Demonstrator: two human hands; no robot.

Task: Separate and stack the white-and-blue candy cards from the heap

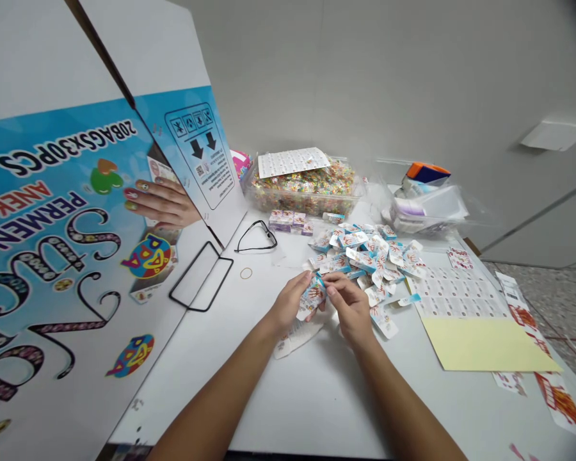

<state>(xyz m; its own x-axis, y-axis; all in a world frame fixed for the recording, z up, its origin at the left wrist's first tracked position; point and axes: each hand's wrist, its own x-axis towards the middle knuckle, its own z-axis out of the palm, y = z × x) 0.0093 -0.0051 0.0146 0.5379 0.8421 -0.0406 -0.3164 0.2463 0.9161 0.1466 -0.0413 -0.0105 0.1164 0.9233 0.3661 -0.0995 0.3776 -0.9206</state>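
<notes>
Over the middle of the white table [292, 397], both my hands meet on one small printed carton [312, 296], blue and white with a hand picture. My left hand [290, 301] is closed on its left side. Thumb and fingers of my right hand [349, 304] pinch its upper right edge. Below the carton lies a flat white printed piece [292, 342], partly covered by my left hand. Just beyond my hands is a loose heap of similar small cartons [365, 250]. What is inside the held carton is hidden.
A clear tub [312, 202] of colourful wrapped bits stands at the back, with a sticker sheet [295, 161] on top. Small purple boxes [290, 221], glasses [256, 238] and a rubber band [246, 273] lie nearby. A big printed box [77, 224] blocks the left; label sheets [465, 294] lie right.
</notes>
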